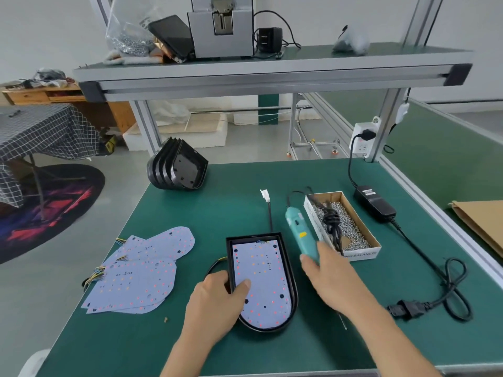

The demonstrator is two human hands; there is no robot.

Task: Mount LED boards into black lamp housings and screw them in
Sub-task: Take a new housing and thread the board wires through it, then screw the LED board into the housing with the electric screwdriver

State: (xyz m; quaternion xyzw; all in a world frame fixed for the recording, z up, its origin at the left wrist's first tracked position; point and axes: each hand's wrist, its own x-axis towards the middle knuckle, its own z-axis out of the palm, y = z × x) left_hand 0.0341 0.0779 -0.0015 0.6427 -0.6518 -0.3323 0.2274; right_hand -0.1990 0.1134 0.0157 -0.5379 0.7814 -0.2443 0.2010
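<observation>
While the left hand [217, 297] grips the near-left wall of the black lamp housing [290, 270], thumb pressing the LED board [260, 278] seated inside, the right hand [330, 278] is motion-blurred at the near end of the teal screwdriver [299, 227]; whether it grasps it cannot be told. Spare boards [141, 270] lie left; a screw box [344, 227] sits right.

You are steadying the black lamp housing [289, 270] at six o'clock with your left hand [217, 297], thumb lying on the LED board [258, 278] seated inside. Your right hand [330, 276] is closing on the teal screwdriver [299, 229], just beside the screw box [353, 213] at two o'clock. Spare boards [138, 270] are lying at nine o'clock, stacked housings [177, 167] at eleven.
</observation>
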